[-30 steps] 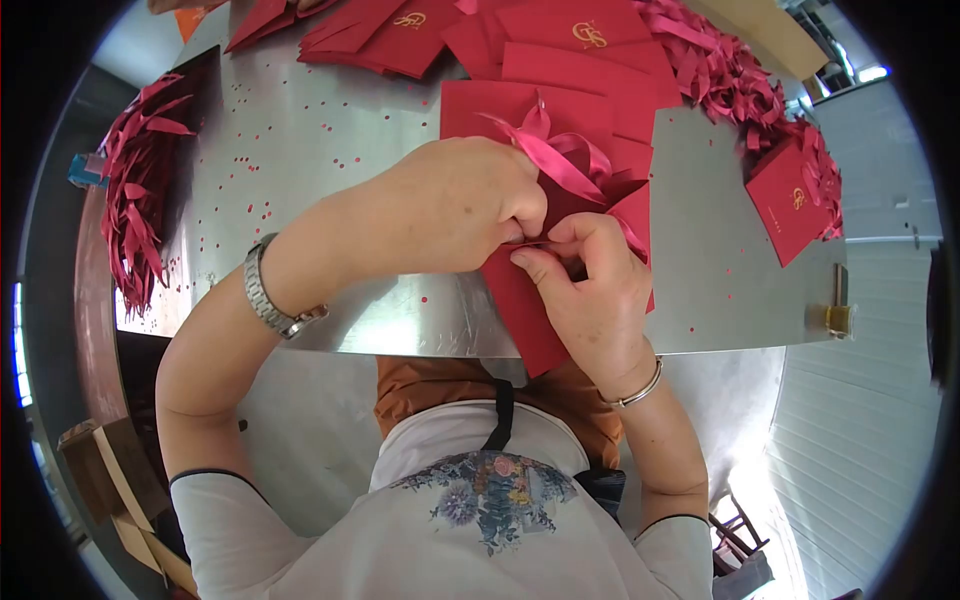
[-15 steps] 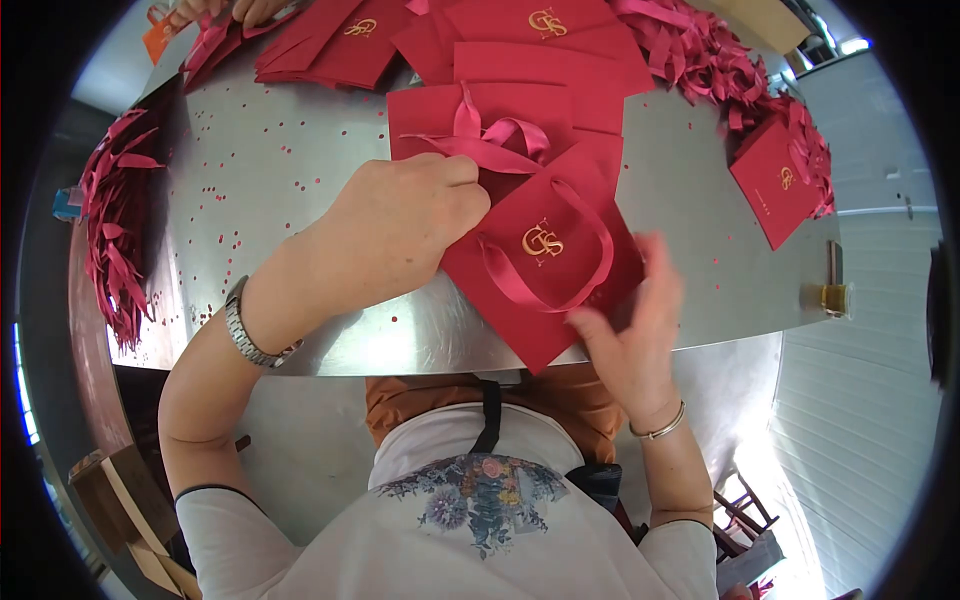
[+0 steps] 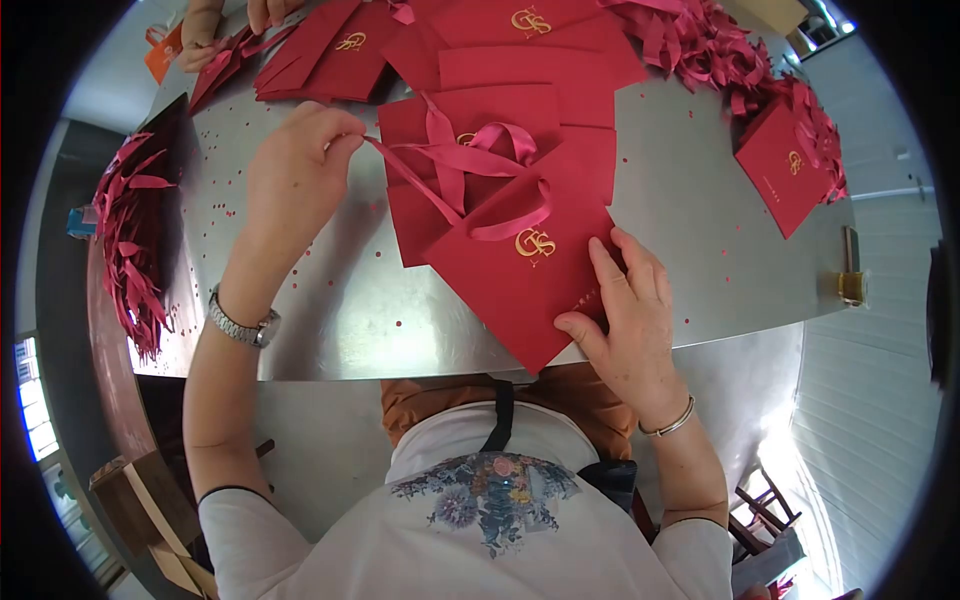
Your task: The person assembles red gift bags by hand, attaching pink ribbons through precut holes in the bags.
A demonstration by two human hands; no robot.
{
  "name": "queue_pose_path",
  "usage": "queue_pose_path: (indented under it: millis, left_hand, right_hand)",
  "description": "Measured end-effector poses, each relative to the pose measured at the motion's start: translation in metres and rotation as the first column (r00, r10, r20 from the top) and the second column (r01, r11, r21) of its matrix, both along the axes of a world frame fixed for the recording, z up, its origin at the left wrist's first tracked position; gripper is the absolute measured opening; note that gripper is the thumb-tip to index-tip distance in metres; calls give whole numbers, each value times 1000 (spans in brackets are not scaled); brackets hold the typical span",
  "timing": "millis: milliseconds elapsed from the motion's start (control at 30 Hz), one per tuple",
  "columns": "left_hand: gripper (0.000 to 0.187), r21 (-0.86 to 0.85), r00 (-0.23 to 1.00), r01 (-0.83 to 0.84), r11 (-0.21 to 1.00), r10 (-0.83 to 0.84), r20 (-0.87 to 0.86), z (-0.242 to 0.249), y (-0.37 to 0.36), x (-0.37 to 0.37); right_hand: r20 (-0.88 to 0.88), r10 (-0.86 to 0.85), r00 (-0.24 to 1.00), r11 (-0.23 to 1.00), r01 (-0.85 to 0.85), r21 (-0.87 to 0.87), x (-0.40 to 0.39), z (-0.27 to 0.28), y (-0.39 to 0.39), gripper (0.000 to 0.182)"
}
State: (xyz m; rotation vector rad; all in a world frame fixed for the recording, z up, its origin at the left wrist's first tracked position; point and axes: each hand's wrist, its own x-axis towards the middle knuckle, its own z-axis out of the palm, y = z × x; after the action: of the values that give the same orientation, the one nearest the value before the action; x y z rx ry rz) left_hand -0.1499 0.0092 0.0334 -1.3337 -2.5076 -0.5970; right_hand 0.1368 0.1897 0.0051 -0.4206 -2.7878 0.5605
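Ribbon [image 3: 425, 187] clamped between fingertips of left hand [image 3: 300, 165]; red bag [image 3: 515, 290] touched by right hand [image 3: 632, 318], fingers apart. If overpulled, bag could be dragged left, ribbon creased.

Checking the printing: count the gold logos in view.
5: front bag, bag behind it (partly covered), top-centre bag, upper-left pile, far-right bag. More may be hidden.
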Motion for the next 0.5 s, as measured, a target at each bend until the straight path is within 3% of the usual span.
queue_pose_path:
  millis: [33,67,133,200,300,500]
  left_hand:
    - [7,109,991,-54,993,41,124,0,2,1]
    - [7,105,992,-54,993,41,120,0,4,3]
    - [11,308,986,-144,940,109,127,1,13,11]
    - [13,453,973,-40,891,-69,222,4,23,24]
    - [18,188,974,226,956,-223,-34,3,26,34]
    - [7,137,985,165,977,-171,30,-6,34,27]
  right_hand:
    - [-3,-2,1000,1000,2,-2,0,0,0,73]
    - [-6,-3,1000,1000,3,-3,0,0,0,73]
    - [-10,-5,1000,1000,5,0,1,-1,-1,73]
    - [-18,-2,1000,1000,2,4,1,-1,-1,73]
    - [-25,-10,1000,1000,10,13,1,-3,-1,73]
    - [-29,-16,999,1000,17,11,2,-3,-1,73]
